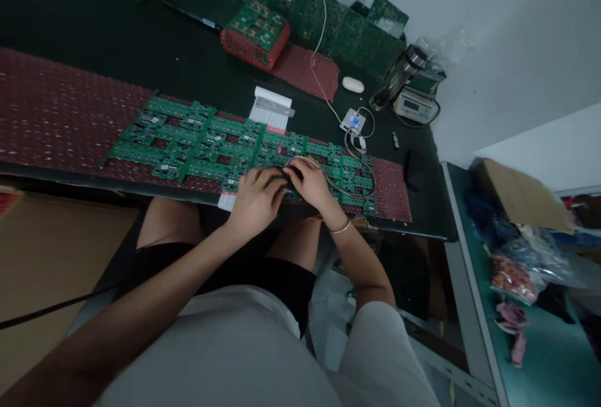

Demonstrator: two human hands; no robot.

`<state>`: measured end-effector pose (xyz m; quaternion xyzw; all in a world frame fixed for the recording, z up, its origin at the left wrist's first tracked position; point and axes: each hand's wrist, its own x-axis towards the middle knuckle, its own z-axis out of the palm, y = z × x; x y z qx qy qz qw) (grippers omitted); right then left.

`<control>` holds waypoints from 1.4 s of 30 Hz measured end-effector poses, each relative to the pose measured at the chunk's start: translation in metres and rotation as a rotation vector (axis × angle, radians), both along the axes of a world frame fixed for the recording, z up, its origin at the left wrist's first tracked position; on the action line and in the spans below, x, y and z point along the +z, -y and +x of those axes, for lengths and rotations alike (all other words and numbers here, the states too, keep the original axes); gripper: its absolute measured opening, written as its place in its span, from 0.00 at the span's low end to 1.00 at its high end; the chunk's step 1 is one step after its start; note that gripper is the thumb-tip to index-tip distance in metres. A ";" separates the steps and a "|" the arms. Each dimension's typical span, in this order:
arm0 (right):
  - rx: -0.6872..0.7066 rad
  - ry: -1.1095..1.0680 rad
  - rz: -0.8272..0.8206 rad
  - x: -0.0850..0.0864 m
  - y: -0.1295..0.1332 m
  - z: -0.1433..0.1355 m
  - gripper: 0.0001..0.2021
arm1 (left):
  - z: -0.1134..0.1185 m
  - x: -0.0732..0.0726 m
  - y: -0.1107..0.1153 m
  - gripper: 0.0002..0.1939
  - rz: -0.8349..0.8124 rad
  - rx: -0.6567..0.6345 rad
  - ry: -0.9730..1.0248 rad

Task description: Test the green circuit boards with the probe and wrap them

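Note:
A row of joined green circuit boards (213, 144) lies along the front of the bench. Over its middle, my left hand (257, 200) has bent fingers closed around a small dark piece that I cannot make out. My right hand (310, 185) touches it from the other side, thumb and fingers pinched together at the end of a thin wire cable (374, 178). From there the cable loops right across the boards to a small white device (352, 121) with a lit blue screen. My fingers hide the cable's tip and the spot beneath them.
Red bubble wrap (61, 106) lies under the boards. Behind are a wrapped board stack (256, 34), a ruler (275, 107) on paper, a white oval case (353, 84), a bottle (399, 75) and a meter (415, 106). A dark phone-like object (414, 169) lies near the right edge.

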<state>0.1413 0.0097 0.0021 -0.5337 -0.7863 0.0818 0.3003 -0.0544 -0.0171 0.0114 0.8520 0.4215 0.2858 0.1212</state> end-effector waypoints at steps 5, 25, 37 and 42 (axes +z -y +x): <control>-0.025 0.001 -0.022 0.002 0.002 -0.001 0.13 | -0.007 -0.003 0.023 0.18 0.087 -0.122 -0.114; 0.089 0.000 -0.058 0.022 -0.024 -0.028 0.07 | -0.025 -0.006 0.032 0.22 -0.004 -0.099 0.092; 0.150 0.104 -0.044 0.027 -0.026 -0.029 0.10 | -0.079 -0.007 0.027 0.11 0.001 0.062 0.171; 0.143 0.080 -0.045 0.023 -0.029 -0.027 0.08 | -0.074 -0.009 0.032 0.10 -0.009 0.014 0.185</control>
